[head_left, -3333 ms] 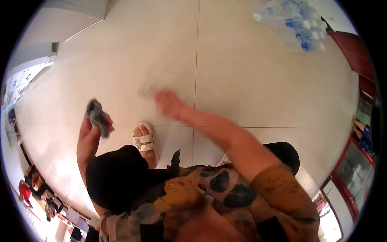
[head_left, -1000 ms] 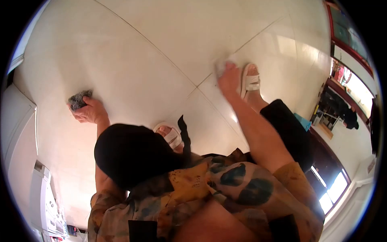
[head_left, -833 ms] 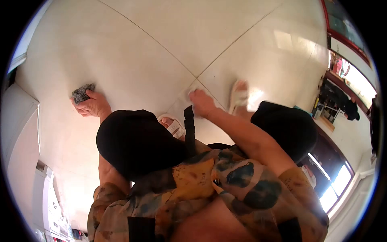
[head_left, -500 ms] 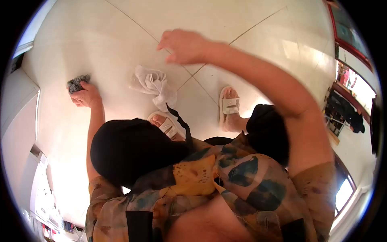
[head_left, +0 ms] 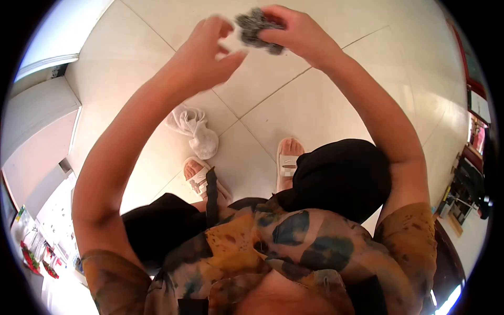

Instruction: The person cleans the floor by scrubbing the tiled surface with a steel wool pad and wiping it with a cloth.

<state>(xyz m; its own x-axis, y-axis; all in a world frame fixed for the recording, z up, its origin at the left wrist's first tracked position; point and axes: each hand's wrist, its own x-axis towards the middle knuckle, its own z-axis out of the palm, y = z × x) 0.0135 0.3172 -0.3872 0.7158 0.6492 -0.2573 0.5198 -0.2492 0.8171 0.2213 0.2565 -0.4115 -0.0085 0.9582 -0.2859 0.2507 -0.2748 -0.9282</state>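
A dark grey steel wool scouring pad (head_left: pixel 255 31) is pinched between the thumb and fingers of my right hand (head_left: pixel 296 34), held out in front of me over the tiled floor. Facing it from the left, my left hand (head_left: pixel 212 55) has its thumb and fingers apart, slightly blurred, with nothing in it. A small gap separates the left fingers from the pad. Below my left forearm a crumpled white cloth (head_left: pixel 197 128) lies on the floor, just beyond my sandalled left foot (head_left: pixel 202 178).
Pale floor tiles (head_left: pixel 257 100) with dark joints spread around my feet. My other sandalled foot (head_left: pixel 287 163) is flat on the floor. A white cabinet (head_left: pixel 39 115) stands along the left side. Dark red framed furniture (head_left: pixel 464 58) and a shelf with items line the right.
The scouring pad has passed from my left hand to my right. My left hand has swung from the far left to the front, and its fingers have opened.
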